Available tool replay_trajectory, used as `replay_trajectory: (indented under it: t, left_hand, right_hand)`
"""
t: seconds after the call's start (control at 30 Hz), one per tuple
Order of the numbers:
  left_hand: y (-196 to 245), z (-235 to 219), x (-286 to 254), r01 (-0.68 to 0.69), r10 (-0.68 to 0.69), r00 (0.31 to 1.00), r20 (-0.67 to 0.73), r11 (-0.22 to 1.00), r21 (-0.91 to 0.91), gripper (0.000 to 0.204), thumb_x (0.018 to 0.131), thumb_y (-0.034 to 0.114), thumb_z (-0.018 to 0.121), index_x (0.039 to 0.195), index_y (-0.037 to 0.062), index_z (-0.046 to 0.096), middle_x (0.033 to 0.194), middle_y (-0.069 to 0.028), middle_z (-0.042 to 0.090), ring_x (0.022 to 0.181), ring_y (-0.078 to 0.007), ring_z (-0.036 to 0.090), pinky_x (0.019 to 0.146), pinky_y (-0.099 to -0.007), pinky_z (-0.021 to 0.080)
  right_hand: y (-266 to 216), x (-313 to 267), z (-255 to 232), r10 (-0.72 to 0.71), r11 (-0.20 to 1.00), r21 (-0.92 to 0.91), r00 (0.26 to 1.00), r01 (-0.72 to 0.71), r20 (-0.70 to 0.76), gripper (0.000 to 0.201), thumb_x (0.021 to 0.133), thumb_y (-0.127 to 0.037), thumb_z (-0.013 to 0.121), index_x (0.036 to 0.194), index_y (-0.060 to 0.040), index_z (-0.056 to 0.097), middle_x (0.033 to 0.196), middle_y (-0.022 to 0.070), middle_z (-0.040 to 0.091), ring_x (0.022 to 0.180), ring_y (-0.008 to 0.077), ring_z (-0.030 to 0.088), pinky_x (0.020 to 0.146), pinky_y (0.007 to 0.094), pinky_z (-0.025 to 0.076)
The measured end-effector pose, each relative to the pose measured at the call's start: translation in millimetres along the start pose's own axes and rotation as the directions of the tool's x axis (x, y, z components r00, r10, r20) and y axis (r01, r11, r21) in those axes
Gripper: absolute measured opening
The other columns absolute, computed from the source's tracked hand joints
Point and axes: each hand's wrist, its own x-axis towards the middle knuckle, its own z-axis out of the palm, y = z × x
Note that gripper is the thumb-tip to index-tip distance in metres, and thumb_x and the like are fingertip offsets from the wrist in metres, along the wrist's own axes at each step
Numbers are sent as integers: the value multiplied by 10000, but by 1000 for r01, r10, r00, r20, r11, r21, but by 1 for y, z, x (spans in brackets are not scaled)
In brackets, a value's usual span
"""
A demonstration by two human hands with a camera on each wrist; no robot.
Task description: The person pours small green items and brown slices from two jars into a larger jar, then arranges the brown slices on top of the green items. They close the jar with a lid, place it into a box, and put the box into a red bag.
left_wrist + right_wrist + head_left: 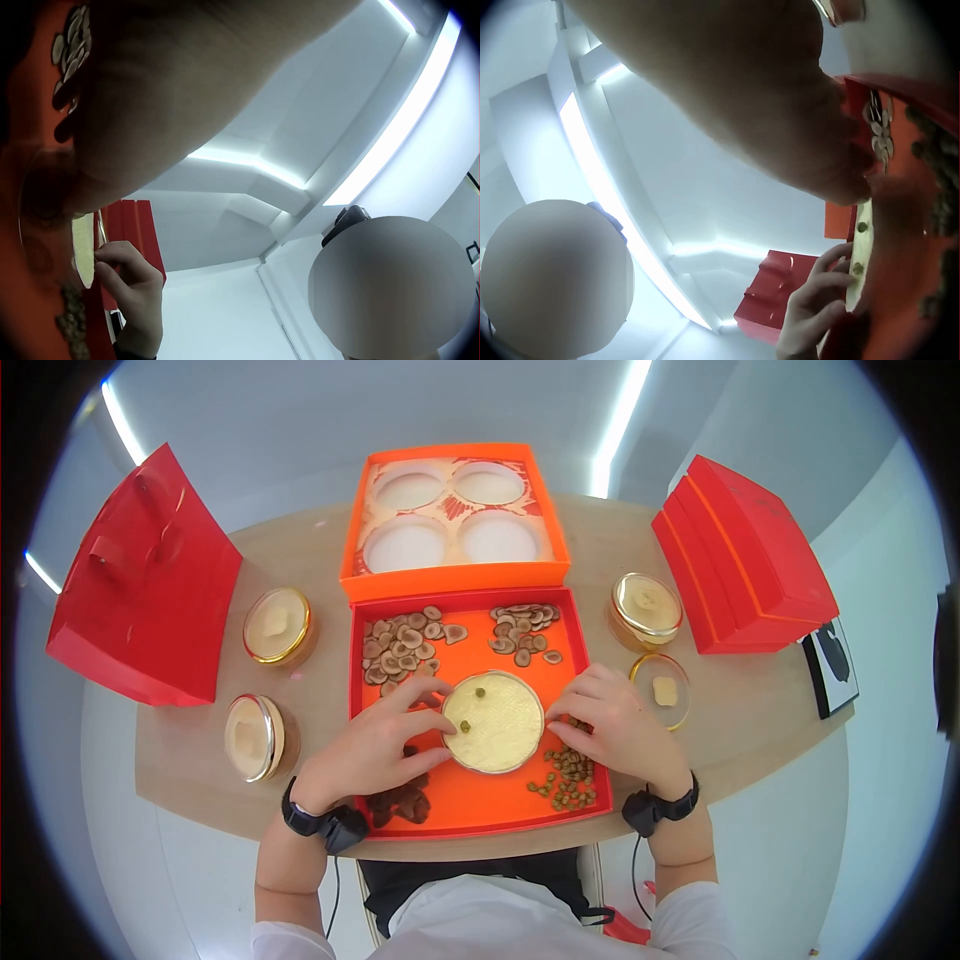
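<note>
A round clear jar (494, 765), filled to near its rim with pale yellow powder (505, 725), stands in the red box tray (480, 805). Two small green pellets (466, 727) lie on the powder, left of its middle. My left hand (375, 745) holds the jar's left side, fingers and thumb spread around the wall. At the right rim is my right hand (615, 722), its thumb and index finger meeting at the tips. Between those tips a small dark pellet (96, 256) shows in the left wrist view. Several loose green pellets (572, 775) lie beneath that hand.
Brown round slices (400, 645) and smaller slices (525, 630) fill the tray's back corners; dark brown pieces (405, 800) lie front left. Behind stands an orange insert box (455, 510). Lidded jars (278, 625), a loose lid (662, 690), a red bag (150, 590) and red boxes (745, 555) surround it.
</note>
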Motion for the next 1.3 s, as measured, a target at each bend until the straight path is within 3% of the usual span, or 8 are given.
replay_trajectory:
  t: [0.43,0.63,0.83,0.93,1.03,1.13,1.23,1.3]
  left_hand:
    - [3,-1,2,14,-14,1000,1,1000,5,252,952,167,818,1170,52,770,1472,-115,577,1284,-320,653,1028,-420,583]
    - [1,-1,0,27,-27,1000,-1,1000,-8,262,954,167,818,1182,50,765,1472,-123,574,1292,-320,649,1032,-421,583]
    - [3,-2,1,14,-14,1000,-2,1000,-13,260,956,155,819,1183,40,761,1460,-128,578,1300,-303,643,1041,-423,585]
    - [1,-2,1,-4,4,1000,-6,1000,-5,261,957,158,819,1183,40,761,1455,-130,580,1297,-304,645,1039,-421,586]
    - [2,-1,1,21,-21,1000,-9,999,-25,258,947,159,832,1180,66,774,1455,-127,595,1321,-312,634,1075,-424,565]
    - [3,-1,0,50,-51,999,-5,998,-43,264,941,163,839,1184,81,776,1450,-127,602,1331,-319,629,1091,-425,555]
    - [3,-1,0,46,-46,999,-3,998,-36,269,942,165,838,1189,82,772,1444,-129,601,1321,-325,634,1085,-423,558]
    - [2,-1,0,40,-40,999,-4,999,-28,268,941,164,838,1188,82,771,1442,-129,599,1314,-326,637,1080,-422,561]
  right_hand:
    - [5,-7,10,39,976,-215,990,-9,137,157,830,-114,845,954,-55,768,930,67,638,986,279,618,860,421,544]
    - [5,-4,12,15,983,-184,1000,-17,-11,90,843,-88,785,888,-31,731,922,93,646,958,286,593,857,411,537]
    - [12,-7,21,22,959,-283,996,4,88,120,843,-69,813,939,-41,745,952,80,656,1005,289,613,881,413,546]
    - [10,-5,19,0,960,-281,998,17,62,97,853,-52,791,937,-53,743,930,77,672,978,282,629,870,416,547]
    - [6,0,17,-18,988,-156,993,0,-113,99,857,-34,791,936,-62,738,906,75,689,919,277,651,820,420,549]
    - [-5,6,9,54,998,-23,981,-59,-184,120,864,-25,808,953,-61,736,928,80,716,901,282,677,797,418,557]
    - [-9,7,8,22,982,189,987,8,-158,164,864,-33,835,1002,-51,749,965,81,735,928,291,689,817,406,569]
    - [-12,8,11,24,978,210,990,6,-140,183,868,-34,836,1032,-45,754,983,85,742,945,297,694,841,407,574]
